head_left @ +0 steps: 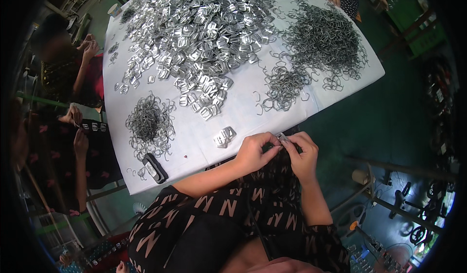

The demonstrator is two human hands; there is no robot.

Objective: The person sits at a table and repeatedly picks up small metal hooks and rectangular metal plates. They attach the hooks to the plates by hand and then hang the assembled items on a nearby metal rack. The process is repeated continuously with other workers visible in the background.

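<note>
At the near edge of the table, my two hands meet over my lap. A small silvery metal buckle (pixel 281 136) is pinched between the thumb and fingers of my right hand (pixel 303 157). My left hand (pixel 255 152) is closed, its thumb and forefinger pressed together against the buckle's near side. Whatever small part those left fingertips grip is too covered to make out. Just left of my hands, a few loose buckles (pixel 224 136) lie together on the white tabletop (pixel 204 144).
A large heap of buckles (pixel 209 29) covers the table's middle. Bent wire hooks lie in a big pile (pixel 326 39), a smaller pile (pixel 284 85) and a left pile (pixel 148 119). A black oblong object (pixel 154 168) rests at the near left edge. Other people's hands (pixel 80 127) work around the table.
</note>
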